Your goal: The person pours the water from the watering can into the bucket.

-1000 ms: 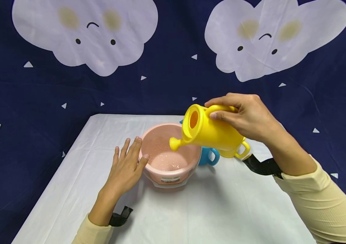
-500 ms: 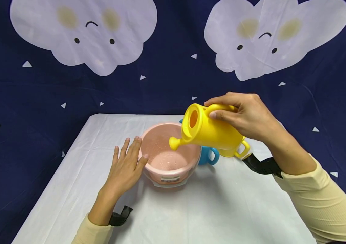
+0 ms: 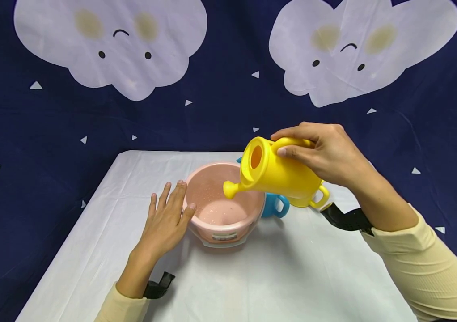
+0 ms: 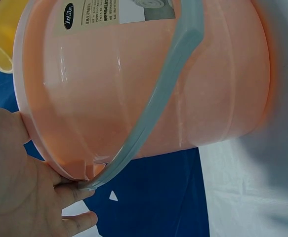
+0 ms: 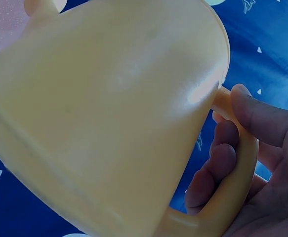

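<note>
At the left, your left hand (image 3: 164, 221) had its fingers straight and spread, touching the rim of the pink bucket (image 3: 220, 227) but not wrapped round it. With so light a contact, a knock from the other side could probably have slid or tipped the bucket, which stood upright on the white cloth (image 3: 313, 277). Above its opening hung the rose-headed spout (image 3: 230, 190); whether anything ran from it, you couldn't have told. The yellow watering can (image 3: 286, 174) was tilted over the bucket's right side, its open top facing left, so a steeper tilt might have sent any contents out there too. Just right of the bucket, the blue cup (image 3: 269, 205) and another yellow vessel (image 3: 300, 203) stood partly hidden behind the can; lowering it carelessly risked bumping them. At the right, your right hand (image 3: 325, 154) had its fingers curled round the can's handle, where a loosened grip could have let it swing.
</note>
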`<state>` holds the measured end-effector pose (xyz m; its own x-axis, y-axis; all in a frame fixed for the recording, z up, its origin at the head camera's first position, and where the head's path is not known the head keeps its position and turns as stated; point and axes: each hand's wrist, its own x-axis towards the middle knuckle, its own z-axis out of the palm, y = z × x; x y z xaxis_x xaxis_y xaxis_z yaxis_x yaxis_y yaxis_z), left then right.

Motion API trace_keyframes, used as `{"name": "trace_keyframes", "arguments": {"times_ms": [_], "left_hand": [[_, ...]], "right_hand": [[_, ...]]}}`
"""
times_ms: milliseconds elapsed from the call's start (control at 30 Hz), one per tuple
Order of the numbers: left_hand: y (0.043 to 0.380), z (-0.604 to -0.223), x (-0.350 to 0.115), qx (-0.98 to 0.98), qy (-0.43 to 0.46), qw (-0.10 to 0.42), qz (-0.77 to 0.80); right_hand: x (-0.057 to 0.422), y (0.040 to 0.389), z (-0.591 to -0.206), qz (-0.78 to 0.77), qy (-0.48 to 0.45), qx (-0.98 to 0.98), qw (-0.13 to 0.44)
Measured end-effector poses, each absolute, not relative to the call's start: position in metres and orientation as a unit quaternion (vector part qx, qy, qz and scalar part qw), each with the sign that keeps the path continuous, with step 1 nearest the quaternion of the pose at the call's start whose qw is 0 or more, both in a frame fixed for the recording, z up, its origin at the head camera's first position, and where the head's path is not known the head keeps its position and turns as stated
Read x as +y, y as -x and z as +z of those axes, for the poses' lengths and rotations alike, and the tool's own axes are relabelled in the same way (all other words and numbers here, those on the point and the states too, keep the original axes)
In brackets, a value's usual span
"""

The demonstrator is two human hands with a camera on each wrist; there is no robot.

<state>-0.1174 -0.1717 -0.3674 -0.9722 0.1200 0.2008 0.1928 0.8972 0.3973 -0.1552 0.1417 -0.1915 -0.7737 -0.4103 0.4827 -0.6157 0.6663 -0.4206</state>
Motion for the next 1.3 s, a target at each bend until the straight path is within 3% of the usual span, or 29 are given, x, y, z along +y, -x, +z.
{"name": "trace_keyframes", "arguments": {"times_ms": [1300], "left_hand": [[0.119, -0.368, -0.171, -0.97, 0.083, 0.084, -0.212]], "right_hand": [[0.178, 0.15, -0.214, 0.44, -0.2, -0.859, 0.167]]}}
